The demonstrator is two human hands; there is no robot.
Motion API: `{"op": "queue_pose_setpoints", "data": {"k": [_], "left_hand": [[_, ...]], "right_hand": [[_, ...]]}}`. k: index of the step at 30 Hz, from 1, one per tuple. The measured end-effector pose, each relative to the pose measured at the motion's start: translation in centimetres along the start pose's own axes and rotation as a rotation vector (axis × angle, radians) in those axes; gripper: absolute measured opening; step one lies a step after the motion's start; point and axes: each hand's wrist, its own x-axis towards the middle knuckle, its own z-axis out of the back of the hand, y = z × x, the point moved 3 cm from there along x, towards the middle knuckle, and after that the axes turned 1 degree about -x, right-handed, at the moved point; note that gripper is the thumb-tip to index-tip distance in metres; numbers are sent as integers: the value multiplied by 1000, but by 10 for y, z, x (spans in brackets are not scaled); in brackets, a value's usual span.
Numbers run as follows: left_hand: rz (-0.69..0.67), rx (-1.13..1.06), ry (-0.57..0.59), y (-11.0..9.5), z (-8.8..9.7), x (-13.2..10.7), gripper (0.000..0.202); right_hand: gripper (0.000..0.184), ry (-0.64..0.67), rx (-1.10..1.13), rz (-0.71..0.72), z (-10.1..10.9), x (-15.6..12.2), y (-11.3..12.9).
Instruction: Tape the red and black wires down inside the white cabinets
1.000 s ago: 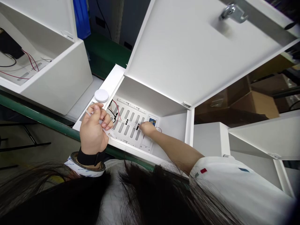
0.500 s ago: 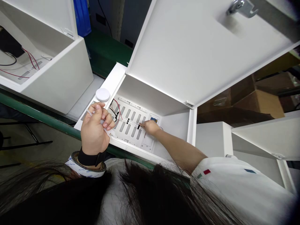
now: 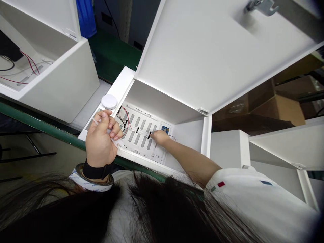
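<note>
An open white box (image 3: 206, 133) stands before me, its lid (image 3: 202, 57) raised. My left hand (image 3: 100, 140) is closed above the box's left front corner, around thin whitish strips (image 3: 114, 143) whose kind I cannot make out. Inside the box, my right hand (image 3: 160, 137) reaches down with fingers pressed together at a short black piece (image 3: 149, 136) on the slotted white plate (image 3: 139, 143). Whatever those fingertips pinch is hidden. Red and black wires (image 3: 129, 116) lie at the plate's left end. A small blue circuit board (image 3: 165, 129) sits just beyond my right hand.
A round white disc (image 3: 109, 101) rests on the box's left top. Further left, another open white box (image 3: 60, 81) holds a black block (image 3: 10, 47) with wires. More white boxes (image 3: 226, 148) and cardboard cartons (image 3: 280, 108) stand to the right. A tape roll (image 3: 91, 179) circles my left wrist.
The whole view has shifted slightly. My right fingertips stay by the same black piece, the hand turned a little. My left hand keeps its closed grip on the whitish strips.
</note>
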Motion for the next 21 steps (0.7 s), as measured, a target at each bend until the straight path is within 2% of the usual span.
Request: {"op": "queue_pose_setpoints", "data": {"k": [6,11,17,21], "left_hand": [[-3,2,-2,0,0,1,12],[1,1,-10,0,-2,1,12],[-2,18,-13,0,-3,0,14],[-3,20,-3,1,-3,0,14]], "right_hand": [[32,-14,19,10,0,4,-1],[46,-37,78,82,-3,10,-5],[47,-61,73,118,-8,18,-9],[46,-25,68,145,-4,17,-10]]}}
